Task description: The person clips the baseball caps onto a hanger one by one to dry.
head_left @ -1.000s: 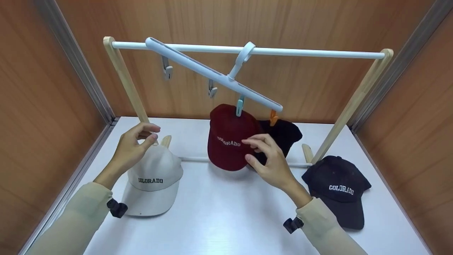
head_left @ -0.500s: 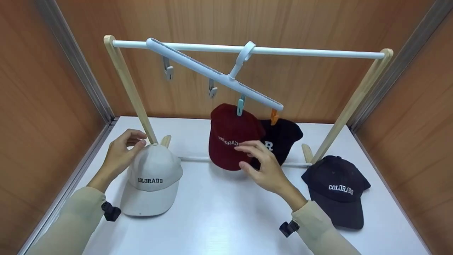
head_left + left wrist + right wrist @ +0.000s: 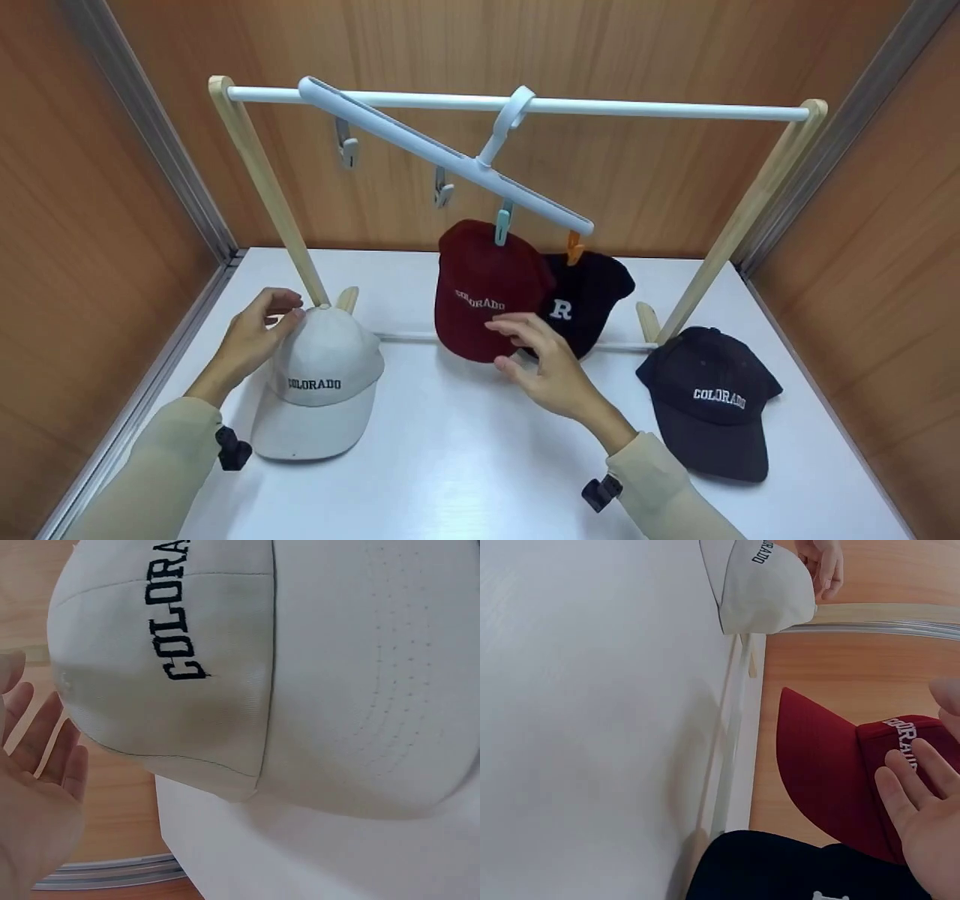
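Left hand [image 3: 251,334]: fingers loosely bent, holding nothing, just beside the crown of the white cap [image 3: 326,349].
Right hand [image 3: 544,367]: fingers relaxed, gripping nothing, at the near side of the red cap [image 3: 480,270]; whether a fingertip touches it is hard to tell.
White cap: on the table [image 3: 450,465] at left, brim towards the near side.
Red cap: hangs from the teal clip [image 3: 502,227], brim down.
Black cap [image 3: 592,289]: hangs right of the red cap from the orange clip [image 3: 574,249].
Hanger [image 3: 442,155]: hooked over the rail [image 3: 660,110], two grey clips [image 3: 348,152] on its left half.
Navy cap [image 3: 716,367]: on the table at right.
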`<state>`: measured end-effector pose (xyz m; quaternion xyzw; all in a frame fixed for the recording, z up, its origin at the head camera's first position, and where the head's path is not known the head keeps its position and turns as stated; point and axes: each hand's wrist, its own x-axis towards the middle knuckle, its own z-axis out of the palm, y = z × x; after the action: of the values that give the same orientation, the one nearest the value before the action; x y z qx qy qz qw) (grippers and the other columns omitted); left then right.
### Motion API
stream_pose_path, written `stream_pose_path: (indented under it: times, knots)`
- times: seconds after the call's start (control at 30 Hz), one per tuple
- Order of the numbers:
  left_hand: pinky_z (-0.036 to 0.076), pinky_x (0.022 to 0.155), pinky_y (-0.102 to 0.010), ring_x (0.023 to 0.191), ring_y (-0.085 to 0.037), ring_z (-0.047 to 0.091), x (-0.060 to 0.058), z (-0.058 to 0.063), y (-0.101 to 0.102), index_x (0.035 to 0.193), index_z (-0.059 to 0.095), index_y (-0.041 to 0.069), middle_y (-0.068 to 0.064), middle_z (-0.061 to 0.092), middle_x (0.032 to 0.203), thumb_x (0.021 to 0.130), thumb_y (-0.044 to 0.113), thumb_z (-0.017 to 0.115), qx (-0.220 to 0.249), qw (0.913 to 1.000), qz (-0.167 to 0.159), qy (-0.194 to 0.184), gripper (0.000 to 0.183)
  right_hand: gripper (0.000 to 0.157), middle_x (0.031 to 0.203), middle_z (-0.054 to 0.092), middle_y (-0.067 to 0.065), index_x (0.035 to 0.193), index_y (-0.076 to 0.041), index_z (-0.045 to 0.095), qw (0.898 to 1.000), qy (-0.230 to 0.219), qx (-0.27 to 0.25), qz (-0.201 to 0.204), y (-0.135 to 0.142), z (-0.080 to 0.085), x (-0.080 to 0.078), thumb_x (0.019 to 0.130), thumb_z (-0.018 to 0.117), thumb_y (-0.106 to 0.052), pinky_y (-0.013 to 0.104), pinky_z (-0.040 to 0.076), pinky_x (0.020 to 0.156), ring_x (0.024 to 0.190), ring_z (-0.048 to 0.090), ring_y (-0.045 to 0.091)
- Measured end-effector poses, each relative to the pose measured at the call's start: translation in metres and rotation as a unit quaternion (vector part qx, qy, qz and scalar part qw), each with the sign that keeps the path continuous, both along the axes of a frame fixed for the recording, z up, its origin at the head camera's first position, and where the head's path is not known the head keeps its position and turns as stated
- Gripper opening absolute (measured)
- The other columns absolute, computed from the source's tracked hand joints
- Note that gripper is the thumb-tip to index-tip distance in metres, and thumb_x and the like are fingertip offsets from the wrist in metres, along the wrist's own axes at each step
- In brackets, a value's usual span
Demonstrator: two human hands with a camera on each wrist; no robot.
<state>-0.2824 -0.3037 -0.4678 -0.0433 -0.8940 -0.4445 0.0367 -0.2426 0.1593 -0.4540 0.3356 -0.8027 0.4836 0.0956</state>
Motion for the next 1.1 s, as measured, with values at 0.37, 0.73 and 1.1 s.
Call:
stream_pose_path:
  times: [0.37,0.73,1.1]
  knots:
    - [0.027,0.122,-0.07,0.152,-0.046,0.038,-0.006,-0.009,-0.004,0.157,0.038,0.012,-0.022,0.045,0.16,0.109,0.056,0.051,0.019,0.9964,-0.013,-0.081,0.067,0.044,0.142,0.061,0.0,0.144,-0.006,0.063,0.999,-0.038,-0.003,0.018,-0.008,-0.013,0.0,0.102,0.073,-0.015,0.048,0.052,0.109,0.131,0.061,0.033]
    - [0.035,0.118,-0.065,0.138,-0.04,0.048,-0.011,-0.014,-0.003,0.152,0.041,0.009,-0.02,0.051,0.147,0.11,0.052,0.053,0.021,0.9961,-0.023,-0.082,0.062,0.045,0.143,0.061,0.001,0.144,-0.009,0.063,0.998,-0.056,-0.006,0.019,-0.012,-0.02,0.0,0.101,0.074,-0.011,0.047,0.052,0.109,0.13,0.061,0.033]
    - [0.044,0.106,-0.056,0.117,-0.032,0.054,-0.007,-0.011,-0.007,0.146,0.044,0.009,-0.016,0.06,0.123,0.11,0.049,0.054,0.024,0.9954,-0.035,-0.086,0.055,0.045,0.141,0.063,0.004,0.144,-0.007,0.063,0.998,-0.056,-0.005,0.021,-0.014,-0.021,0.001,0.1,0.073,-0.004,0.048,0.052,0.109,0.128,0.062,0.033]
